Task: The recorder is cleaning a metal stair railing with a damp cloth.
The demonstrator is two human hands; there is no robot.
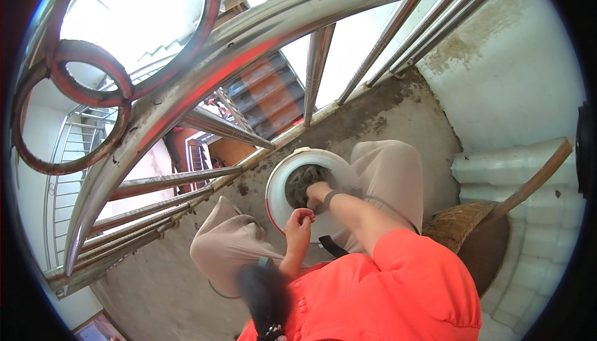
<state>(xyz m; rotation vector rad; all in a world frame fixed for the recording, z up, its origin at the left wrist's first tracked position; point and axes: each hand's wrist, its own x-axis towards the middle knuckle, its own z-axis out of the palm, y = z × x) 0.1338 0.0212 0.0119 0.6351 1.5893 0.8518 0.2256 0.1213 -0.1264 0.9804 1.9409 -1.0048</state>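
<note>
Between my knees stands a white plastic bucket (275, 187) with a red mark along its left rim. Dark, wet-looking cloth (302, 178) lies down inside it. My right hand (318, 192) reaches into the bucket against the cloth; its fingertips are hidden, so a grip cannot be made out. Over the near rim of the bucket is my left hand (300, 220), its fingers curled in close to the thumb, and no object shows in it. A dark strap (333, 247) hangs at the bucket's near side.
A metal stair railing (322, 70) with round bars curves across in front, steps (268, 94) dropping away beyond it. At my right are a brown woven item (459, 224), a wooden stick (536, 180) and pale corrugated sheeting (541, 220). The concrete floor (154, 271) is stained.
</note>
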